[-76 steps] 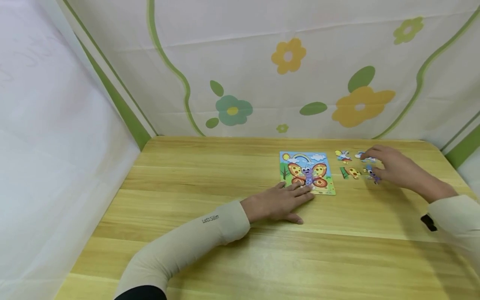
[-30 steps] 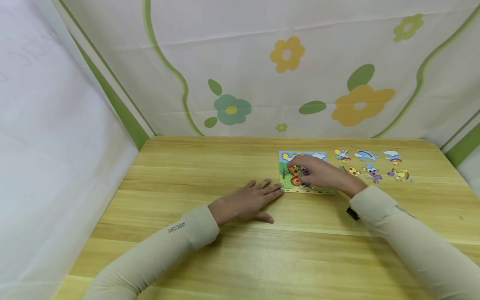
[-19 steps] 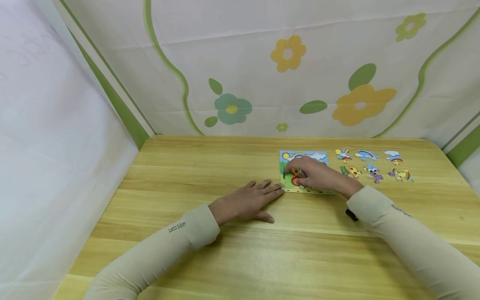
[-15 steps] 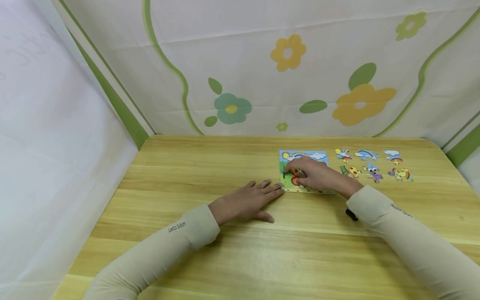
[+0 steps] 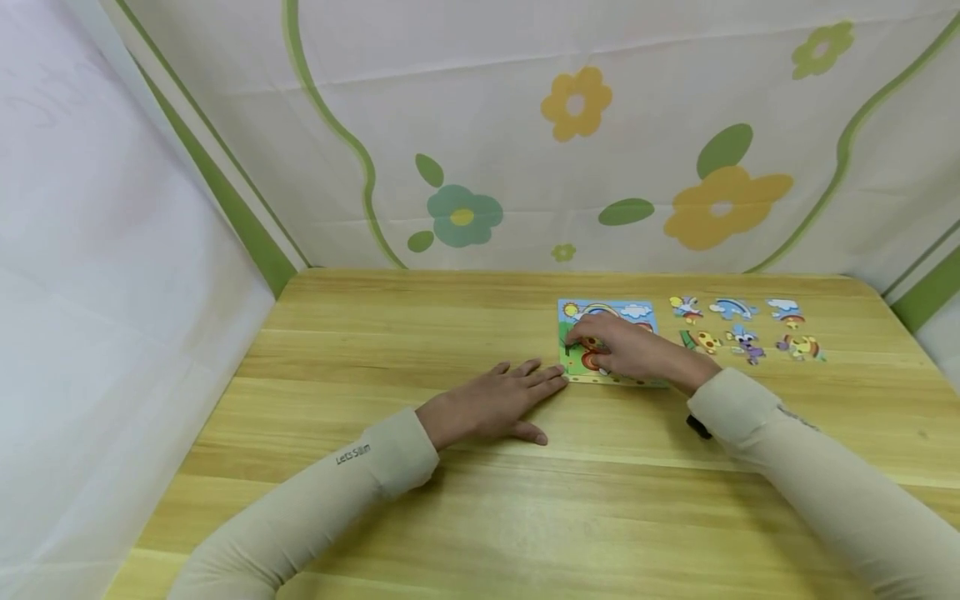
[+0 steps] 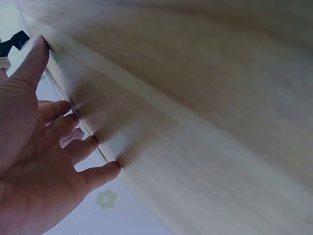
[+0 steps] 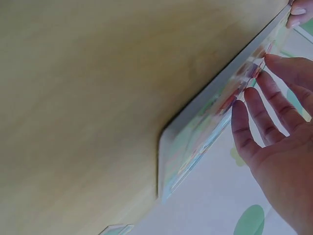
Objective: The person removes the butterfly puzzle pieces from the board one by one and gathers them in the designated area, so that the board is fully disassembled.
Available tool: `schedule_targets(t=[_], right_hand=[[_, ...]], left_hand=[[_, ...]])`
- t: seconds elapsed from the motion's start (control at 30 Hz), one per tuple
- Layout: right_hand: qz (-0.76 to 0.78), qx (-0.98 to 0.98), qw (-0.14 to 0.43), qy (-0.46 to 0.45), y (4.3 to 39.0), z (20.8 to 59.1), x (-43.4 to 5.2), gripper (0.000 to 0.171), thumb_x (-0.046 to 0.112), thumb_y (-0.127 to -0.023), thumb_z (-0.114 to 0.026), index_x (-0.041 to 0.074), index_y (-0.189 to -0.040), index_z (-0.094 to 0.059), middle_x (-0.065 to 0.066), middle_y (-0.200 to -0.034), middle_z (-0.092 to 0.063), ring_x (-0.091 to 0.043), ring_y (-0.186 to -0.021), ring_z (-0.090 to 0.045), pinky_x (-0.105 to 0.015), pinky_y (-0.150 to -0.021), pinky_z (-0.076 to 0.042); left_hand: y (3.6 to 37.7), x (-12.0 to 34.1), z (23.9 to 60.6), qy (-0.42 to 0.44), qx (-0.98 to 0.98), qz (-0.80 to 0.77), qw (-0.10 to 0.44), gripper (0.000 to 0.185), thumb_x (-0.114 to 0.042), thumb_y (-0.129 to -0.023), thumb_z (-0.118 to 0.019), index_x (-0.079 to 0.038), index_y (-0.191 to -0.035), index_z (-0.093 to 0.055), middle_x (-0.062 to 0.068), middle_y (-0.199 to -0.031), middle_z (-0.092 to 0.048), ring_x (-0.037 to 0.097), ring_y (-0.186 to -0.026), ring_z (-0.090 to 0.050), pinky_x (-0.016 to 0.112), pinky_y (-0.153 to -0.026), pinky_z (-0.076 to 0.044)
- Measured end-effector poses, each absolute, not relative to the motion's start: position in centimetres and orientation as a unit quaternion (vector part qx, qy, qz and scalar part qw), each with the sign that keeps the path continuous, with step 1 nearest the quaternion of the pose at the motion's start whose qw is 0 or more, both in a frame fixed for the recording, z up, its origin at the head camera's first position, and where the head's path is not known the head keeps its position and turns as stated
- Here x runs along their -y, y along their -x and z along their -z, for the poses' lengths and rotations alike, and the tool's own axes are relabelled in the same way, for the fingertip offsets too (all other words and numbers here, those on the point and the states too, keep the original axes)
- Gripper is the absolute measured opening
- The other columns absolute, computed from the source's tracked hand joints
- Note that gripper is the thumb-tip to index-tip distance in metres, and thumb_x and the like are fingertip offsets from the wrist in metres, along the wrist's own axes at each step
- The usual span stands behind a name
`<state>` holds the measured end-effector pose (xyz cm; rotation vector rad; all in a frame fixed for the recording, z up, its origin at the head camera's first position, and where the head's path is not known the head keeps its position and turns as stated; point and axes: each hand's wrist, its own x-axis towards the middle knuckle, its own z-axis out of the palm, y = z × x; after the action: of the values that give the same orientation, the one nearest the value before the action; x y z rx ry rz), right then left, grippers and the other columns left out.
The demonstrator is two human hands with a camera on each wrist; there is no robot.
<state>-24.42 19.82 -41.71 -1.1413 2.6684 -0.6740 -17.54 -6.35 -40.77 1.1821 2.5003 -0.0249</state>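
Observation:
A butterfly puzzle board [image 5: 609, 310] lies flat on the wooden table [image 5: 420, 333]. My right hand [image 5: 626, 350] rests over the board, its fingertips [image 5: 576, 337] touching the left part of the picture. In the right wrist view those fingers [image 7: 259, 105] are nearly straight, their tips on the board [image 7: 205, 122], and the thumb [image 7: 297, 9] sits near its far edge. My left hand [image 5: 491, 404] lies flat on the table, fingers spread, its tips at the board's near left corner. The left wrist view shows the same flat hand [image 6: 44, 161].
Several loose puzzle pieces lie in two rows to the right of the board, among them a rainbow piece [image 5: 731, 308], a cloud piece [image 5: 785, 311] and a purple one [image 5: 745, 343]. Flowered cloth walls [image 5: 570, 150] close in the table at the back and both sides.
My right hand left the loose pieces at the right and came onto the board, then crept slightly left across it. My left hand slid back from the board to its near left corner.

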Motion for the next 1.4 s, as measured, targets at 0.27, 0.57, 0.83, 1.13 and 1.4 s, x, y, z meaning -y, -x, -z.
schedule_targets(t=[0.27,0.57,0.83,1.13,1.4], right_hand=[[0.218,-0.894,0.088,0.382,24.62,41.66,-19.46,0.036,-0.008,-0.094,-0.068,0.009,-0.126,-0.071,-0.008,-0.125,-0.068,-0.037,-0.126,-0.057,-0.06,-0.108,-0.045],[0.223,-0.889,0.086,0.39,24.47,41.62,-19.42,0.038,-0.012,-0.095,-0.064,0.011,-0.124,-0.072,-0.007,-0.123,-0.062,-0.028,-0.112,-0.059,-0.049,-0.094,-0.052],[0.226,-0.889,0.088,0.388,24.29,41.54,-19.32,0.036,-0.012,-0.095,-0.064,0.009,-0.123,-0.072,-0.008,-0.121,-0.06,-0.019,-0.09,-0.052,-0.037,-0.08,-0.046],[0.219,-0.893,0.088,0.384,24.19,41.54,-19.34,0.037,-0.011,-0.096,-0.063,0.011,-0.124,-0.072,-0.008,-0.125,-0.06,-0.022,-0.101,-0.058,-0.04,-0.084,-0.05],[0.219,-0.893,0.087,0.383,24.11,41.47,-19.34,0.037,-0.012,-0.095,-0.062,0.01,-0.124,-0.072,-0.009,-0.125,-0.06,-0.022,-0.099,-0.056,-0.04,-0.084,-0.05]], left_hand=[[17.57,6.47,40.66,-0.416,-0.889,-0.001,0.192,0.086,-0.059,-0.104,-0.051,-0.022,-0.171,-0.011,-0.004,-0.178,-0.009,0.027,-0.165,-0.01,0.056,-0.13,-0.024],[17.64,6.51,40.7,-0.417,-0.889,-0.003,0.19,0.086,-0.059,-0.104,-0.051,-0.022,-0.171,-0.011,-0.004,-0.178,-0.01,0.026,-0.165,-0.011,0.056,-0.129,-0.024],[17.62,6.48,40.68,-0.416,-0.888,-0.005,0.193,0.086,-0.059,-0.104,-0.051,-0.022,-0.171,-0.011,-0.004,-0.178,-0.01,0.026,-0.165,-0.01,0.056,-0.129,-0.023],[17.58,6.37,40.75,-0.413,-0.89,-0.006,0.193,0.085,-0.058,-0.104,-0.052,-0.023,-0.171,-0.012,-0.005,-0.178,-0.011,0.026,-0.165,-0.01,0.056,-0.129,-0.025],[17.5,6.33,40.66,-0.412,-0.89,-0.006,0.195,0.086,-0.058,-0.104,-0.052,-0.023,-0.171,-0.011,-0.005,-0.178,-0.01,0.025,-0.165,-0.01,0.056,-0.129,-0.025]])
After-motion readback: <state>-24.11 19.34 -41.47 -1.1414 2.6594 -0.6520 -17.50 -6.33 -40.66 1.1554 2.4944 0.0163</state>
